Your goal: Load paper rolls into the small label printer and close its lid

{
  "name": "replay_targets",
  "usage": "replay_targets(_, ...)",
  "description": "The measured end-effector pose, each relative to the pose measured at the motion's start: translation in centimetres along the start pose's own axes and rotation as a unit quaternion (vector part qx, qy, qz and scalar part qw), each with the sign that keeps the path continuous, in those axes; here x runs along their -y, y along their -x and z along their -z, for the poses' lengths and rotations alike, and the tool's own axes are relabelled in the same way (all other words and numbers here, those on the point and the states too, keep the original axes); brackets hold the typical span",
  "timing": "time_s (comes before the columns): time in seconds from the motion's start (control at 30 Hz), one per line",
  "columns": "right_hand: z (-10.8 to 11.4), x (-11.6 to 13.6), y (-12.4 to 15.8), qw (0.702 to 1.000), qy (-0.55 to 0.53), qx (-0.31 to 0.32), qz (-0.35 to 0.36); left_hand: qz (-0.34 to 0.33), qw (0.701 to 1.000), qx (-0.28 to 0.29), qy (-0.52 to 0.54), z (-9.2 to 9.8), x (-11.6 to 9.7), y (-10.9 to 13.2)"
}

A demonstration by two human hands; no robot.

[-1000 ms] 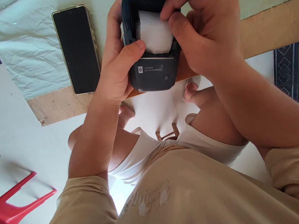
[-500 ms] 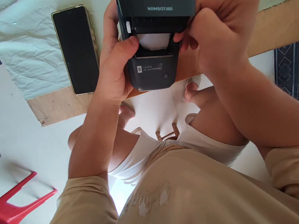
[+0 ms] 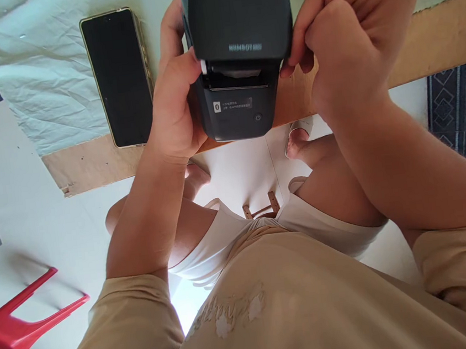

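Observation:
A dark label printer (image 3: 239, 107) stands at the near edge of the table, its hinged lid (image 3: 237, 16) tilted down almost onto the body. Only a thin sliver of the white paper roll (image 3: 235, 72) shows in the gap. My left hand (image 3: 174, 108) wraps the printer's left side, thumb at the lid's corner. My right hand (image 3: 347, 35) is curled at the lid's right edge, fingertips pinched against it.
A black phone (image 3: 120, 75) lies face up to the left of the printer on a pale crumpled sheet (image 3: 48, 77) over the wooden tabletop (image 3: 427, 37). A red plastic stool (image 3: 19, 324) stands on the floor at lower left. My knees sit below the table edge.
The lid has swung down over the paper roll, from fully open to nearly closed. My right hand left the roll and moved to the lid's right edge. My left hand kept its hold.

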State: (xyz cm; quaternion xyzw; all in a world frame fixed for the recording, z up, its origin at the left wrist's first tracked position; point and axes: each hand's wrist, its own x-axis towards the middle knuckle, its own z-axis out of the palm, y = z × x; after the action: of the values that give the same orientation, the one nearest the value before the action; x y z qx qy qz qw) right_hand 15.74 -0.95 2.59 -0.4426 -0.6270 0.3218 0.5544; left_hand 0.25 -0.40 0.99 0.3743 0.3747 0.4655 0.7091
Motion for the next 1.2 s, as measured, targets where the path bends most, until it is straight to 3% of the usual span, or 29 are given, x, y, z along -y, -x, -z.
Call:
replay_targets(0.1,0.3,0.3,0.1,1.000,0.022,0.011,-0.007,-0.076,0.993,0.055,0.067,-0.2,0.3,-0.1)
replay_targets(0.63,0.1,0.2,0.0,0.999,0.038,0.015,0.008,-0.040,0.996,0.060,0.052,-0.1,-0.2,-0.1)
replay_targets(0.87,0.4,-0.2,-0.1,0.996,0.072,0.058,-0.014,-0.038,0.997,0.050,0.043,0.6,0.1,-0.4)
replay_targets(1.03,0.6,-0.3,-0.1,0.989,0.118,0.091,0.012,-0.045,0.994,0.044,0.089,0.9,-0.2,-0.5)
replay_targets(1.2,0.9,0.0,-0.1,0.974,0.173,0.139,0.046,-0.054,0.996,0.036,0.068,0.9,-0.1,-0.6)
